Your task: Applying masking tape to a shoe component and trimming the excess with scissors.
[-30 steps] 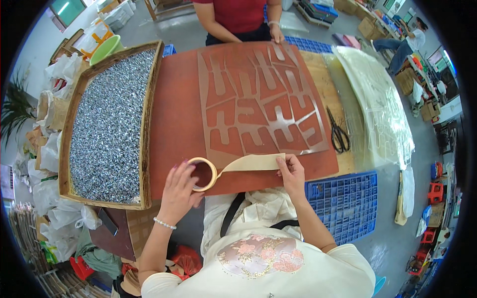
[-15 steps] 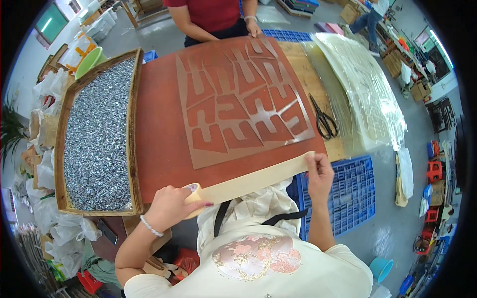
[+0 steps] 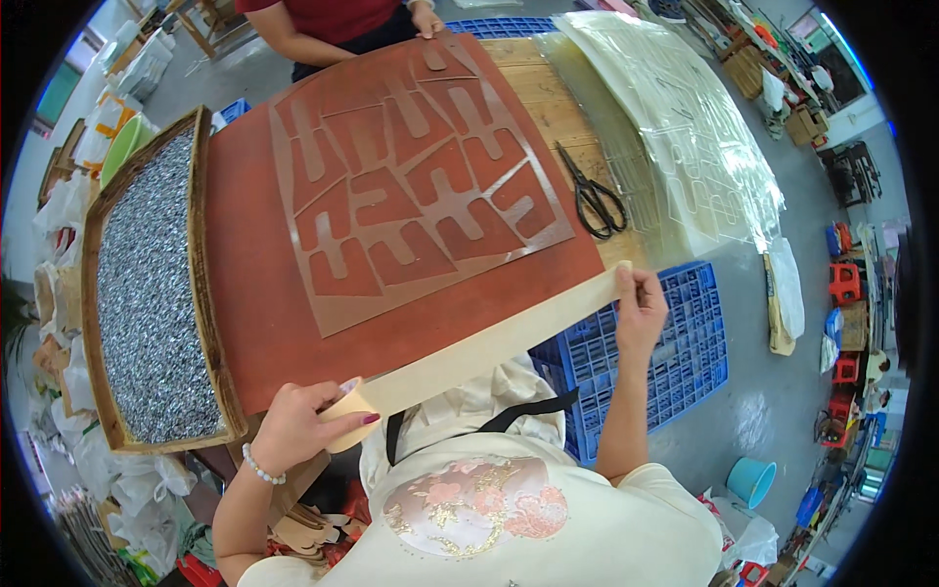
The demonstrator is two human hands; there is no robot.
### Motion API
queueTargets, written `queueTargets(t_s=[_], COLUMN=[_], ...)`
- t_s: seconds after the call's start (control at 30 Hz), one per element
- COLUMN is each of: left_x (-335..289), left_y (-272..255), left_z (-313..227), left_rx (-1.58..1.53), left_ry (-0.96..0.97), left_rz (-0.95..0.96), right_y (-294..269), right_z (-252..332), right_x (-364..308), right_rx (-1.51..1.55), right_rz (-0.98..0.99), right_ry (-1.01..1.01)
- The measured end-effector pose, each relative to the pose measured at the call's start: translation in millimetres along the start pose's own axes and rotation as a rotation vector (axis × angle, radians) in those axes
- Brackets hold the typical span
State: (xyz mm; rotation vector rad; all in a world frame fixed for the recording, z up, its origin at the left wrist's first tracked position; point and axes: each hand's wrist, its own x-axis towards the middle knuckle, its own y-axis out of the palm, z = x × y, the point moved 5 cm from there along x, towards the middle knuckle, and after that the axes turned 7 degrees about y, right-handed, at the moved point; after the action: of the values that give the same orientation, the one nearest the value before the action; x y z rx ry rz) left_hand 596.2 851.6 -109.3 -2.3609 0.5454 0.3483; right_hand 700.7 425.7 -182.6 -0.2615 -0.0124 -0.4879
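Note:
My left hand (image 3: 293, 428) is closed round a roll of wide cream tape (image 3: 354, 403), just off the near left corner of a red-brown sheet (image 3: 245, 284). From the roll a tape strip (image 3: 494, 338) stretches taut along the sheet's near edge. Its free end is pinched between thumb and finger of my right hand (image 3: 642, 311), by the sheet's near right corner. I cannot tell whether the strip touches the sheet. On the sheet lies a see-through stencil (image 3: 331, 319) with several U-shaped and angular cut-outs.
At left stands a wooden tray (image 3: 202, 293) full of glittery dark chips. Black-handled scissors (image 3: 599, 210) and stacked clear plastic sheets (image 3: 685, 137) are on the right. A blue crate (image 3: 675, 362) sits below. Across the table, a person's hand (image 3: 425, 20) holds the sheet's far edge.
The tape strip spans a longer stretch between my hands, which have moved a little farther apart. My view has shifted, so the table appears farther left and higher.

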Motion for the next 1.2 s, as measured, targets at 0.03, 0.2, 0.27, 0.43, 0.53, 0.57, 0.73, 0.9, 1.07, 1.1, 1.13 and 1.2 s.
queueTargets(t_s=[0.03,0.2,0.27,0.43,0.53,0.57,0.73,0.9,1.07,1.1,1.13,1.2], left_x=[-0.1,-3.9,-15.7,-16.6,-13.3,-7.3,-1.4,-7.4,-3.3,-1.1,-1.2,0.8], left_y=[-1.8,1.2,3.4,-4.9,-1.7,-1.3,-8.5,-18.0,-27.9,-27.7,-28.2,-28.4], left_z=[2.2,24.1,39.7,59.1,55.3,40.9,48.3,81.2,70.9,75.6,80.8,83.6], left_rx=[0.069,-0.181,-0.477,-0.414,-0.211,-0.066,0.248,0.061,-0.15,-0.168,-0.181,-0.163], left_ry=[-0.063,0.233,-0.071,-0.034,-0.153,-0.197,-0.269,0.062,0.015,0.012,0.006,0.011], left_rz=[-0.01,-0.048,-0.006,-0.217,-0.245,-0.229,-0.27,-0.321,-0.398,-0.419,-0.44,-0.474], right_y=[3.2,7.8,23.7,47.5,52.6,52.7,46.4,38.0,48.9,49.9,50.8,52.7], right_z=[-0.9,-6.7,-0.9,-20.8,-14.6,-13.7,-21.1,-33.7,-33.4,-33.3,-36.8,-36.6], right_x=[0.2,24.9,18.5,15.8,16.7,16.8,20.1,35.4,33.6,33.1,33.1,33.0], right_rx=[-0.02,-0.242,-0.308,-0.292,-0.356,-0.369,-0.31,-0.206,-0.21,-0.198,-0.215,-0.216], right_rz=[-0.004,0.034,0.082,0.109,0.055,0.036,0.01,-0.016,0.012,0.018,0.019,0.025], right_ry=[-0.004,-0.238,-0.184,-0.1,-0.173,-0.182,-0.141,-0.033,0.029,0.058,0.055,0.083])
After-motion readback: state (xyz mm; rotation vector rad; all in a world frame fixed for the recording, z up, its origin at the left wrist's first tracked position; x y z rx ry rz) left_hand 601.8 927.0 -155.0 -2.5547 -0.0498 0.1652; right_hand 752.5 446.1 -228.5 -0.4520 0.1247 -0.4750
